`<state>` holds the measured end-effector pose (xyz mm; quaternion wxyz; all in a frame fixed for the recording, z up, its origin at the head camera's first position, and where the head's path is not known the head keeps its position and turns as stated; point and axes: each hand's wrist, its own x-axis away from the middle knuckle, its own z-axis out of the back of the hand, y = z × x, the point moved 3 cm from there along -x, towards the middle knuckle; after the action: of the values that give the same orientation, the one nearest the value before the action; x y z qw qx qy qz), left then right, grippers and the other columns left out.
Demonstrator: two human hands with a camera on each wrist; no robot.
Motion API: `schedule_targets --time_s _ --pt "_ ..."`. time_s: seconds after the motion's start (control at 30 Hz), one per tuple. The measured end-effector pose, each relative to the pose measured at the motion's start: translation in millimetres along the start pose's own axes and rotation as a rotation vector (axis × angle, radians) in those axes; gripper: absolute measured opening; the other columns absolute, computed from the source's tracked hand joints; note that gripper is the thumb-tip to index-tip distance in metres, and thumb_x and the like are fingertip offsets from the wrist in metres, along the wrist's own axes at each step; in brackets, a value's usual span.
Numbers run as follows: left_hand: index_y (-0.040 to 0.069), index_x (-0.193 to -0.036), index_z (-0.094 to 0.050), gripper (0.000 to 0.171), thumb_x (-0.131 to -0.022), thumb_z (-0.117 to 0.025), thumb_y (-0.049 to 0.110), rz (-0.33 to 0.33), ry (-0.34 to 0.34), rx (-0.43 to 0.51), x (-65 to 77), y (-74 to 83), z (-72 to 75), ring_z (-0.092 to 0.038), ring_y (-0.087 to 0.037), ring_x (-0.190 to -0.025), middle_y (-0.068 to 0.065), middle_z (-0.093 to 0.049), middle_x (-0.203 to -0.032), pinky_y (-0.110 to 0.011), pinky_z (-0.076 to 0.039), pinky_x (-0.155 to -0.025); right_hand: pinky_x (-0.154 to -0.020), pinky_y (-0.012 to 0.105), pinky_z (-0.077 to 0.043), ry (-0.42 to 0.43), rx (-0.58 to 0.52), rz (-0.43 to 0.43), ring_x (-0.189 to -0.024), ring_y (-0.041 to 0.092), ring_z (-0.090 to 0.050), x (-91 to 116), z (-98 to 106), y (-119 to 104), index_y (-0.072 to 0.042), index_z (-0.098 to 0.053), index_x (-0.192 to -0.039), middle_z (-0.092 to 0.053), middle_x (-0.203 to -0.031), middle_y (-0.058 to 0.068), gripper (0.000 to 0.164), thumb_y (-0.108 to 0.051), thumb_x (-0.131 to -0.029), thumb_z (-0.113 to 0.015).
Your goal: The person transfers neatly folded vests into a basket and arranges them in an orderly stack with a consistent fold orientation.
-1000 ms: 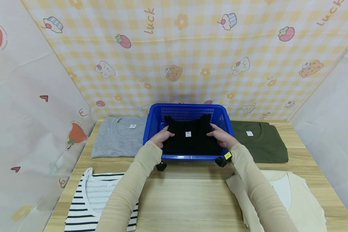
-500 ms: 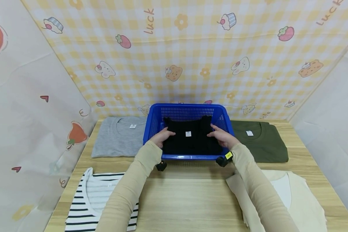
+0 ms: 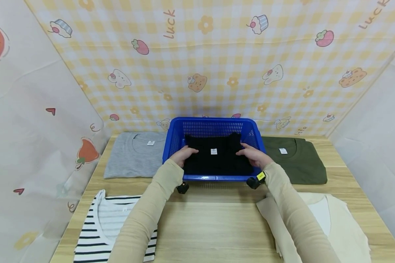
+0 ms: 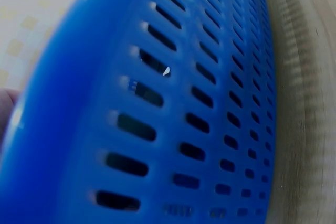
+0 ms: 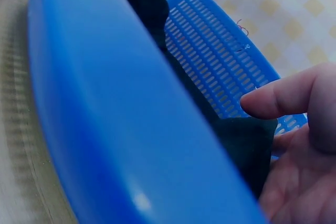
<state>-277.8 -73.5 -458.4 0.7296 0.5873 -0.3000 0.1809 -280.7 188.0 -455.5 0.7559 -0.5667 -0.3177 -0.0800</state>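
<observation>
A folded black shirt [image 3: 214, 162] with a white neck label lies in the blue plastic basket [image 3: 214, 178]. My left hand [image 3: 183, 155] holds the shirt's left side, thumb on top and the other fingers hidden. On the right side my right hand [image 3: 254, 155] holds it with the thumb over the cloth. In the right wrist view, the thumb [image 5: 273, 98] and fingers stand on either side of the dark cloth [image 5: 249, 145]. The left wrist view is mostly filled by the basket's slotted wall [image 4: 173, 129], with just a bit of the hand at its edge.
A folded grey T-shirt [image 3: 131, 157] lies left of the basket, a dark green T-shirt [image 3: 296, 164] right of it. Nearer are a striped top [image 3: 92, 233] at left and a beige garment [image 3: 345, 230] at right, all on the wooden table [image 3: 214, 230]. A patterned cloth hangs behind.
The shirt's upper edge has sunk lower and flatter in the basket. My right hand has shifted very slightly to the right; the left hand has hardly moved.
</observation>
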Motion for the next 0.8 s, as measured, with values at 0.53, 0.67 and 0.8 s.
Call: schedule_targets --time_s 0.53,0.67,0.8 --pt "0.010 -0.146 0.002 0.078 -0.091 -0.050 0.028 0.020 -0.006 -0.022 4.2 -2.3 5.4 0.002 -0.035 -0.137 -0.014 0.003 -0.152 -0.049 -0.005 -0.110 -0.108 0.053 -0.005 0.009 0.026 -0.061 -0.136 0.035 0.009 3.1 1.4 1.0 -0.011 0.007 -0.146 0.014 -0.150 0.017 0.074 -0.015 -0.091 -0.042" --pt "0.009 -0.146 0.003 0.079 -0.090 -0.050 0.030 0.027 -0.007 -0.025 5.0 -2.3 6.0 0.002 -0.035 -0.137 -0.014 0.003 -0.151 -0.048 -0.006 -0.110 -0.108 0.054 -0.004 0.014 0.035 -0.071 -0.135 0.036 0.010 3.4 0.6 0.7 -0.011 0.008 -0.146 0.014 -0.149 0.018 0.075 -0.016 -0.091 -0.043" --pt "0.007 -0.146 0.000 0.079 -0.090 -0.050 0.031 0.031 -0.011 -0.028 6.6 -1.8 6.6 0.001 -0.037 -0.136 -0.017 0.001 -0.151 -0.050 -0.006 -0.109 -0.108 0.054 -0.004 0.025 0.030 -0.080 -0.135 0.036 0.010 3.7 0.5 0.8 -0.010 0.008 -0.146 0.014 -0.149 0.018 0.076 -0.017 -0.091 -0.044"
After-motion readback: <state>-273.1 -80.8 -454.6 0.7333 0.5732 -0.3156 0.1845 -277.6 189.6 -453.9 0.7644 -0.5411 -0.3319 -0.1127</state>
